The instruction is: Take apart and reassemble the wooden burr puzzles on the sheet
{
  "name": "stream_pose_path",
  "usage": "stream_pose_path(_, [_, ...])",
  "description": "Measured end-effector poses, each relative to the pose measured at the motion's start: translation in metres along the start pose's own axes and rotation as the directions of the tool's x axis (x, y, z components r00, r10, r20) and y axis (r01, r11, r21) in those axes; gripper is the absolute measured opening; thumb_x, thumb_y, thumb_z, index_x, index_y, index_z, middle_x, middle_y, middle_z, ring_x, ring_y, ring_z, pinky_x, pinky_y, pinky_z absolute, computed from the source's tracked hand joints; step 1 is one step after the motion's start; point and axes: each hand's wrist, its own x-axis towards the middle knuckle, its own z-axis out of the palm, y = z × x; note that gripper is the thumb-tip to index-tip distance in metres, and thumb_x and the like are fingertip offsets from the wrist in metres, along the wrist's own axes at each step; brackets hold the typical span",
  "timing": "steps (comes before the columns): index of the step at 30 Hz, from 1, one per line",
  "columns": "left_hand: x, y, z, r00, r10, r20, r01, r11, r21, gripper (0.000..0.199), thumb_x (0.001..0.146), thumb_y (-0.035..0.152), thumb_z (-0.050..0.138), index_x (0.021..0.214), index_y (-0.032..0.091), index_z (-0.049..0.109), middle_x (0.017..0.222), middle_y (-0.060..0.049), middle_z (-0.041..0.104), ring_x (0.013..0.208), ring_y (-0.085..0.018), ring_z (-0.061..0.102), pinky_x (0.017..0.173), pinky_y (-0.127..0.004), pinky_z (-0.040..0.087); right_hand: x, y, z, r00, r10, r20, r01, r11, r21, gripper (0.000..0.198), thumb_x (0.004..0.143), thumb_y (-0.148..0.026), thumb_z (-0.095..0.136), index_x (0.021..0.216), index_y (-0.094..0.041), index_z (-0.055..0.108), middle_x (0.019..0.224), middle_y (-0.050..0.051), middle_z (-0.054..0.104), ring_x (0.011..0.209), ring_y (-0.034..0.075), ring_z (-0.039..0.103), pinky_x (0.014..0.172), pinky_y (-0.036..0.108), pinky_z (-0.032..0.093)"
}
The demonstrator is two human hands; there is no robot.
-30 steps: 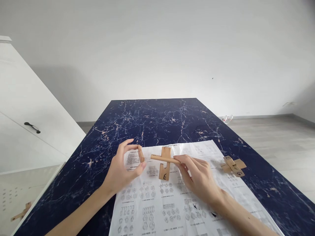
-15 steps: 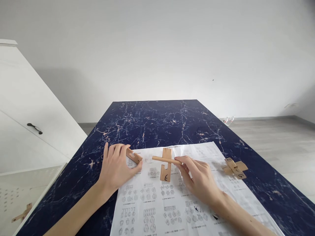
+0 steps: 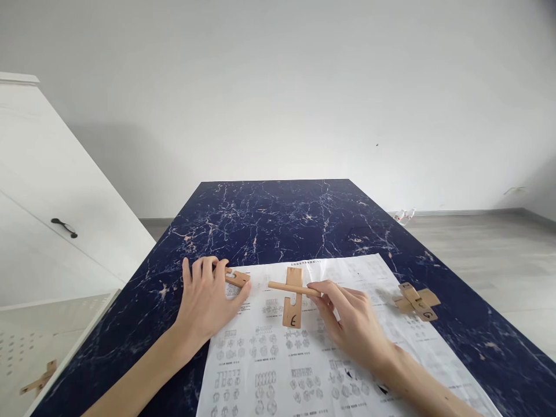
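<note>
My left hand (image 3: 204, 298) has its thumb and fingers closed around a notched wooden puzzle piece (image 3: 237, 278) at the sheet's upper left edge. In my right hand (image 3: 345, 310), a thin round wooden rod (image 3: 284, 286) is pinched at its right end and points left. The rod crosses over a flat wooden puzzle piece (image 3: 293, 313) with a cutout and the letter E, lying upright on the printed sheet (image 3: 243, 382). Whether the rod touches that piece I cannot tell. To the right sits a cluster of crossed wooden pieces (image 3: 419, 302), one marked G.
The dark blue marbled table (image 3: 278, 220) stretches to the wall. A white cabinet (image 3: 39, 174) with a black handle stands left. Lower left, another pair of crossed wooden pieces (image 3: 41, 379) lies on a pale perforated surface. A clear object with red marks (image 3: 405, 216) shows beyond the table's right edge.
The notched piece in my left hand has turned to lie flatter, its notch now showing. The rod in my right hand has hardly moved. The whole view has shifted slightly.
</note>
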Motion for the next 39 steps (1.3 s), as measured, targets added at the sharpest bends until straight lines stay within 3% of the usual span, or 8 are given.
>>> stream_pose_path(3, [0.002,0.003,-0.006,0.999,0.018,-0.032,-0.021,0.994,-0.106,0.06,0.095,0.066,0.06,0.126,0.014,0.068,0.133,-0.023,0.063,0.135,-0.048,0.053,0.124,-0.08,0.024,0.001,-0.001,0.0,1.0,0.002,0.0,-0.002,1.0,0.018,0.014,0.113,-0.017,0.049,0.119,-0.02,0.061,0.074,-0.002,0.069,0.052,0.014,0.058,0.048,0.026,0.04])
stream_pose_path(5, [0.002,0.009,-0.014,0.996,0.068,-0.05,-0.077,0.975,-0.211,0.047,0.099,0.058,0.061,0.122,0.018,0.069,0.132,-0.019,0.066,0.134,-0.043,0.056,0.123,-0.071,0.034,0.001,-0.002,0.0,1.0,0.0,-0.012,0.001,1.0,0.027,0.014,0.113,-0.016,0.049,0.119,-0.02,0.061,0.074,-0.002,0.069,0.052,0.014,0.058,0.048,0.026,0.039])
stream_pose_path(7, [-0.002,0.018,-0.022,0.99,0.136,-0.023,-0.135,0.925,-0.354,0.029,0.105,0.047,0.058,0.111,0.022,0.07,0.116,-0.012,0.072,0.117,-0.034,0.065,0.108,-0.055,0.05,0.0,-0.002,0.0,1.0,0.001,-0.029,0.0,0.999,0.035,0.013,0.113,-0.016,0.05,0.119,-0.02,0.061,0.074,-0.001,0.069,0.052,0.014,0.059,0.049,0.026,0.039])
stream_pose_path(9, [-0.008,0.031,-0.03,0.974,0.222,0.054,-0.162,0.836,-0.524,0.027,0.109,0.04,0.052,0.099,0.023,0.069,0.096,-0.007,0.073,0.097,-0.026,0.069,0.093,-0.044,0.054,-0.001,-0.002,0.001,0.999,0.003,-0.041,-0.001,0.999,0.041,0.013,0.112,-0.016,0.051,0.118,-0.02,0.061,0.074,-0.002,0.069,0.052,0.014,0.059,0.05,0.026,0.041])
stream_pose_path(13, [-0.022,0.055,-0.04,0.919,0.25,0.304,0.076,0.645,-0.76,0.04,0.113,0.046,0.043,0.092,0.022,0.067,0.084,-0.002,0.069,0.075,-0.019,0.063,0.069,-0.032,0.048,-0.003,-0.003,0.001,0.999,-0.004,-0.042,0.006,0.999,0.043,0.013,0.111,-0.015,0.053,0.118,-0.02,0.061,0.074,-0.002,0.069,0.054,0.014,0.062,0.051,0.026,0.042])
stream_pose_path(18, [-0.029,0.069,-0.045,0.855,0.204,0.476,0.31,0.535,-0.786,0.058,0.112,0.059,0.038,0.074,0.02,0.058,0.067,0.001,0.055,0.061,-0.014,0.047,0.06,-0.03,0.036,-0.003,-0.008,0.002,1.0,-0.011,-0.024,0.013,0.998,0.067,0.013,0.11,-0.014,0.053,0.119,-0.02,0.06,0.077,-0.002,0.071,0.054,0.014,0.062,0.052,0.027,0.045])
stream_pose_path(23, [-0.029,0.074,-0.046,0.795,0.216,0.566,0.45,0.414,-0.791,0.06,0.108,0.065,0.046,0.071,0.019,0.057,0.067,-0.001,0.059,0.061,-0.014,0.049,0.06,-0.03,0.035,-0.003,-0.01,0.003,1.0,-0.016,-0.01,0.017,0.998,0.062,0.013,0.109,-0.013,0.054,0.118,-0.021,0.06,0.076,-0.002,0.07,0.053,0.014,0.061,0.05,0.028,0.043])
stream_pose_path(39, [-0.033,0.076,-0.043,0.76,0.243,0.603,0.517,0.336,-0.787,0.054,0.105,0.062,0.056,0.071,0.019,0.058,0.061,0.001,0.058,0.054,-0.012,0.046,0.053,-0.026,0.033,-0.002,-0.012,0.005,0.997,0.052,-0.052,-0.05,0.998,0.031,0.011,0.109,-0.016,0.054,0.113,-0.02,0.063,0.065,-0.005,0.064,0.048,0.013,0.06,0.049,0.028,0.041])
